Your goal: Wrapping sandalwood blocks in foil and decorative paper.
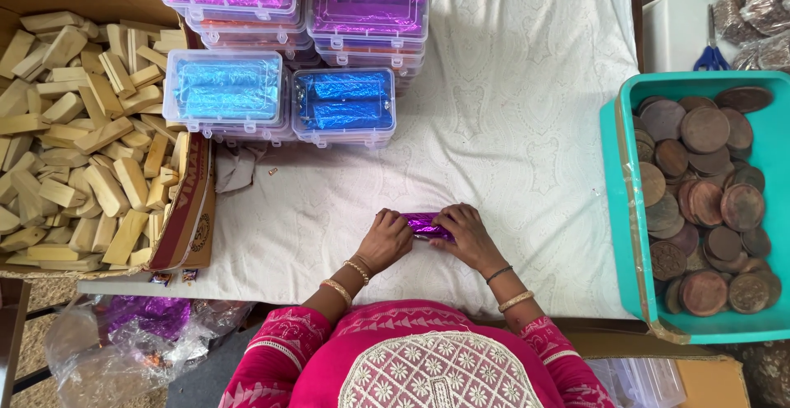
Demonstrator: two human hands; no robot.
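Pinching purple foil bar (426, 226) from both ends, left hand (385, 239) and right hand (465, 235) closed on it (pressed onto white cloth (510, 128) for steadiness).

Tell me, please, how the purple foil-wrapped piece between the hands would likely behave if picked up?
The purple foil-wrapped piece probably feels stiff, as it keeps a straight bar shape between the left hand and right hand. Its glossy foil may be slippery and likely creases easily.

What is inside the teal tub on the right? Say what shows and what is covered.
The teal tub holds a heap of flat brown discs. Only the top discs show; lower ones and the tub's floor are covered.
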